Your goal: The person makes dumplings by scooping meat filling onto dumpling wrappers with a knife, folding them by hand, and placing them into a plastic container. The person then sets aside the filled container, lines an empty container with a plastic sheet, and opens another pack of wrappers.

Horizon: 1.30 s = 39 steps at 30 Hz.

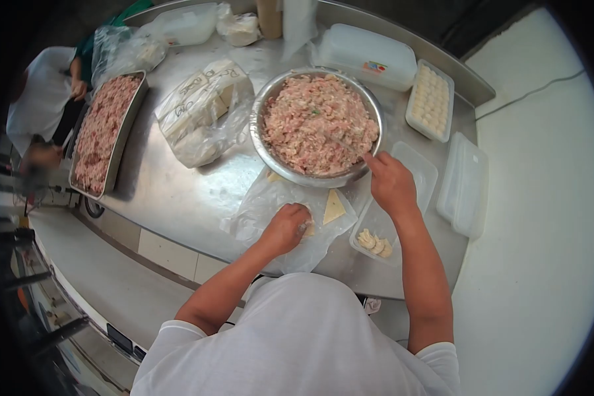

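Observation:
My right hand [391,181] is closed at the near right rim of a steel bowl [263,146] heaped with raw minced meat [320,119]. A slim utensil, blurred, runs from its fingers into the meat. My left hand [288,228] is curled palm up around a pale dough wrapper [309,229], only partly visible, over a clear plastic sheet [257,201]. Another wrapper, a pale triangle [334,206], lies on the sheet to its right. Below my right wrist, a clear plastic tray [412,165] holds several folded dumplings [374,243] at its near end.
Left on the steel table [155,211] are a deep meat tray [127,132] and a bagged wrapper stack [201,99]. Round pale pieces fill a container [431,100] at right, near plastic lids [463,185] and a closed box [369,56]. Another person [43,92] stands far left.

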Available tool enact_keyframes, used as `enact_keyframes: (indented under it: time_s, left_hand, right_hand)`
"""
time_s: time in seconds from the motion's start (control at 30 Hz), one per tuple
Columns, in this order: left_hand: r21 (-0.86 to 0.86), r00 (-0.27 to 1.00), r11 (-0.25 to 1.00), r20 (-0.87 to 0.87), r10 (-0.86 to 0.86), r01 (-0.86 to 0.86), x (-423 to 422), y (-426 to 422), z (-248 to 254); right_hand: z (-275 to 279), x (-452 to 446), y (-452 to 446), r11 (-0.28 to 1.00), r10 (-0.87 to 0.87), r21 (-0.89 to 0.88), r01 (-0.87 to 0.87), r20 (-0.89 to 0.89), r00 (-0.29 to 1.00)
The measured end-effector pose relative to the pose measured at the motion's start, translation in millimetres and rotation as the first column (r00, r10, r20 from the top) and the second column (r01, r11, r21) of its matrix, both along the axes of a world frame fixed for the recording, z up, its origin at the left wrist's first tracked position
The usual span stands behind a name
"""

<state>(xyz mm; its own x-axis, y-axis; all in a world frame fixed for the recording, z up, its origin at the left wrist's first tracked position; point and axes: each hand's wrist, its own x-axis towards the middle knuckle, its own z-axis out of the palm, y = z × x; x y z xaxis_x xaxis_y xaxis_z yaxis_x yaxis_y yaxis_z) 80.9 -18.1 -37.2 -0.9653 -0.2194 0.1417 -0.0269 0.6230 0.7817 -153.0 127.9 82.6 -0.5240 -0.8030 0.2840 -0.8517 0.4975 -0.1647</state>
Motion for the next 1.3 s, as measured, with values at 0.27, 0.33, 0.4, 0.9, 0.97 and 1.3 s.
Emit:
enact_keyframes:
  time_s: [0.27, 0.33, 0.4, 0.9, 0.97, 1.3]
  left_hand:
    - [0.966, 0.877, -0.26, 0.108, 0.468, 0.02, 14.1, -23.2, -10.0]
    - [0.948, 0.886, -0.319, 0.14, 0.441, 0.009, 11.3, -28.5, 29.2]
    - [0.925, 0.895, -0.379, 0.165, 0.414, 0.005, 8.1, -31.2, 40.8]
    - [0.913, 0.86, -0.409, 0.198, 0.47, 0.014, -31.7, -27.3, 99.7]
    - [0.901, 0.909, -0.418, 0.07, 0.41, 0.119, -41.4, -29.5, 110.2]
    - [0.973, 0.868, -0.23, 0.087, 0.489, 0.032, -51.3, -32.3, 109.5]
  right_hand:
    - [5.3, -2.4, 7.6, 0.943, 0.213, 0.232, -0.238, 0.129, 0.969]
    - [8.4, -5.5, 6.5, 0.945, 0.228, 0.207, -0.252, 0.133, 0.965]
    - [10.0, -9.9, 6.9, 0.946, 0.245, 0.187, -0.267, 0.129, 0.961]
    - [20.2, 65.9, 13.3, 0.955, 0.175, -0.297, 0.023, 0.621, 0.764]
    - [10.0, 83.3, 11.6, 0.944, 0.189, -0.329, 0.01, 0.565, 0.804]
    - [19.3, 89.1, 21.4, 0.963, 0.139, -0.265, -0.052, 0.32, 0.937]
